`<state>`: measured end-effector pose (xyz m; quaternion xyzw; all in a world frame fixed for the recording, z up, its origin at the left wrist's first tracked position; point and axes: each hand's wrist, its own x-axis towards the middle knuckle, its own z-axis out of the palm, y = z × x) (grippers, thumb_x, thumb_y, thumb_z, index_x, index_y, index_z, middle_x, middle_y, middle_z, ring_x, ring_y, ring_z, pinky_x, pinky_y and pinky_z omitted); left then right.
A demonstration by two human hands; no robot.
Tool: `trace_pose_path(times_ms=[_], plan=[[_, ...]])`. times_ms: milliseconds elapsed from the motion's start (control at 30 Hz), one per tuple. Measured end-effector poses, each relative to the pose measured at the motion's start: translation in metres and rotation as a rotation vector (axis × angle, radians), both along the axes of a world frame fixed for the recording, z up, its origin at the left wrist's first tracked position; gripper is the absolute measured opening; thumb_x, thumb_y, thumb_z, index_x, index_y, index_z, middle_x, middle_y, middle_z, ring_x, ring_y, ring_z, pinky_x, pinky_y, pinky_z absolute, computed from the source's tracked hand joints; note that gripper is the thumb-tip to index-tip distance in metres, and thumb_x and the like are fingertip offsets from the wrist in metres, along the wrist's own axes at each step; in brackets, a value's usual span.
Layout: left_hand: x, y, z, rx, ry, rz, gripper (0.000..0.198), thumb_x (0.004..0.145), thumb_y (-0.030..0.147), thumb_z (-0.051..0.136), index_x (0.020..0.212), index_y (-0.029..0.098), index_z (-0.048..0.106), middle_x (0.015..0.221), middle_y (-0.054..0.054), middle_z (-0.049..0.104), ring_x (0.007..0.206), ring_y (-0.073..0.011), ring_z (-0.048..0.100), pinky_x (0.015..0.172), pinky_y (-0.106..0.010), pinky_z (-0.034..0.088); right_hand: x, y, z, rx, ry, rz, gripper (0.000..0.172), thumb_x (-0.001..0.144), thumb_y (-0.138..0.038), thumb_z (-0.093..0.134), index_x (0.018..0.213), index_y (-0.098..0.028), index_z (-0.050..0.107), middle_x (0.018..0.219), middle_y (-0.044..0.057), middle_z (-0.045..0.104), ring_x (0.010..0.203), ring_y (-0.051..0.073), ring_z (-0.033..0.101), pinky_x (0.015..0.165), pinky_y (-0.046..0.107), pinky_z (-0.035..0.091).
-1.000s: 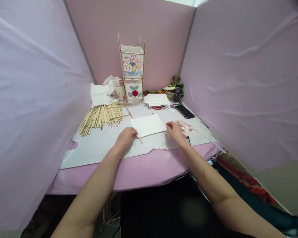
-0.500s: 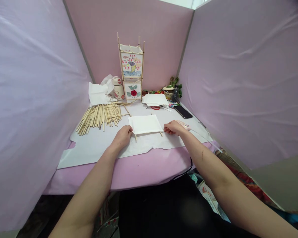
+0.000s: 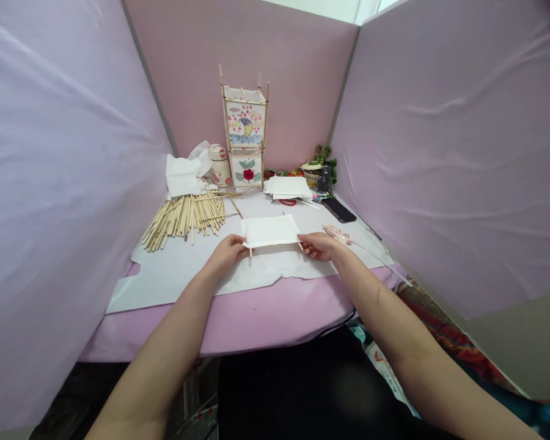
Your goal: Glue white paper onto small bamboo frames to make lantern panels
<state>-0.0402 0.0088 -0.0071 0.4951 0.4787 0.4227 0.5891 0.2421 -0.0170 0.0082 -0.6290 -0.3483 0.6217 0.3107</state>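
A white paper panel on thin wooden sticks [image 3: 271, 231] lies between my hands over the front of the table, with short stick ends poking out at its near corners. My left hand [image 3: 228, 252] is closed on its near left corner, thumb on top. At the near right corner my right hand [image 3: 318, 245] pinches the panel, thumb above and fingers curled beneath. Just right of that hand lies a pale pink glue gun [image 3: 336, 233] with its cord trailing right. Behind the panel stands a two-tier stick-and-paper lantern [image 3: 246, 125] with a moon and a rose drawn on it.
A heap of wooden sticks [image 3: 183, 221] lies left, with crumpled white paper [image 3: 183, 175] and a bottle [image 3: 219, 168] behind. Farther back are stacked white panels [image 3: 288, 187] and a black phone [image 3: 339, 209]. Pink cloth walls [image 3: 421, 134] enclose the table.
My right hand has moved slightly left and onto the panel's near right corner. The panel's near edge looks slightly raised, and the glue gun is now more fully visible.
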Motion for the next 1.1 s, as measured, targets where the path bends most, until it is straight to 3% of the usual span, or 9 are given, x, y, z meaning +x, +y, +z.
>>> trace_pose_path(times_ms=[133, 233, 333, 533, 667, 800, 933, 1100], plan=[[0.001, -0.004, 0.013, -0.197, -0.260, 0.048, 0.026, 0.071, 0.002, 0.056, 0.092, 0.017, 0.051, 0.102, -0.009, 0.064, 0.080, -0.0182, 0.070, 0.083, -0.037, 0.058, 0.001, -0.003, -0.007, 0.065, 0.024, -0.004, 0.014, 0.090, -0.020, 0.062, 0.078, -0.014, 0.059, 0.066, 0.000, 0.063, 0.046, 0.004, 0.052, 0.036, 0.012, 0.034], [0.003, -0.005, 0.016, -0.198, -0.304, 0.054, 0.024, 0.078, 0.011, 0.062, 0.098, 0.016, 0.051, 0.101, -0.009, 0.065, 0.081, -0.0182, 0.070, 0.084, -0.036, 0.058, 0.001, -0.005, -0.010, 0.092, 0.003, -0.001, 0.016, 0.085, -0.020, 0.068, 0.074, -0.014, 0.060, 0.067, 0.001, 0.065, 0.046, 0.005, 0.052, 0.035, 0.012, 0.034], [0.004, -0.006, 0.013, -0.174, -0.285, 0.087, 0.038, 0.077, 0.009, 0.068, 0.110, 0.015, 0.050, 0.102, -0.009, 0.066, 0.084, -0.0168, 0.069, 0.087, -0.034, 0.057, -0.001, -0.007, -0.012, 0.112, -0.039, -0.003, 0.018, 0.082, -0.020, 0.072, 0.071, -0.014, 0.059, 0.061, 0.001, 0.064, 0.044, 0.005, 0.051, 0.035, 0.013, 0.034], [0.005, -0.007, 0.004, -0.284, -0.259, -0.240, 0.031, 0.070, -0.001, 0.071, 0.099, 0.006, 0.062, 0.108, -0.017, 0.068, 0.091, -0.0213, 0.069, 0.084, -0.029, 0.059, -0.004, -0.012, -0.012, 0.150, -0.075, -0.021, 0.019, 0.081, -0.019, 0.072, 0.070, -0.016, 0.057, 0.051, -0.002, 0.059, 0.038, 0.005, 0.046, 0.033, 0.014, 0.031], [0.005, -0.008, 0.004, -0.240, -0.307, -0.241, 0.041, 0.068, -0.004, 0.070, 0.105, 0.012, 0.062, 0.114, -0.013, 0.068, 0.094, -0.0203, 0.069, 0.084, -0.030, 0.059, -0.001, -0.016, -0.012, 0.198, 0.018, -0.032, 0.015, 0.089, -0.026, 0.064, 0.080, -0.016, 0.059, 0.065, 0.001, 0.065, 0.049, 0.007, 0.057, 0.036, 0.013, 0.037], [0.004, -0.008, 0.007, -0.178, -0.306, -0.240, 0.043, 0.069, -0.001, 0.071, 0.108, 0.014, 0.062, 0.116, -0.012, 0.067, 0.096, -0.0209, 0.068, 0.087, -0.033, 0.059, 0.004, -0.017, -0.016, 0.233, 0.115, -0.062, 0.021, 0.094, -0.036, 0.057, 0.088, -0.016, 0.060, 0.082, 0.005, 0.069, 0.060, 0.009, 0.064, 0.040, 0.014, 0.043], [0.003, -0.007, 0.006, -0.129, -0.301, -0.209, 0.044, 0.067, 0.000, 0.073, 0.108, 0.015, 0.062, 0.117, -0.011, 0.067, 0.097, -0.0209, 0.068, 0.088, -0.034, 0.058, 0.006, -0.020, -0.019, 0.279, 0.116, -0.064, 0.012, 0.087, -0.028, 0.066, 0.091, -0.017, 0.064, 0.093, 0.005, 0.070, 0.066, 0.009, 0.064, 0.046, 0.013, 0.046], [0.005, -0.008, 0.004, -0.117, -0.281, -0.211, 0.047, 0.065, 0.001, 0.075, 0.109, 0.015, 0.062, 0.112, -0.010, 0.068, 0.093, -0.0198, 0.068, 0.089, -0.035, 0.058, 0.002, -0.023, -0.020, 0.360, -0.066, -0.035, 0.010, 0.079, -0.024, 0.070, 0.081, -0.016, 0.066, 0.070, -0.001, 0.064, 0.052, 0.005, 0.051, 0.044, 0.013, 0.038]])
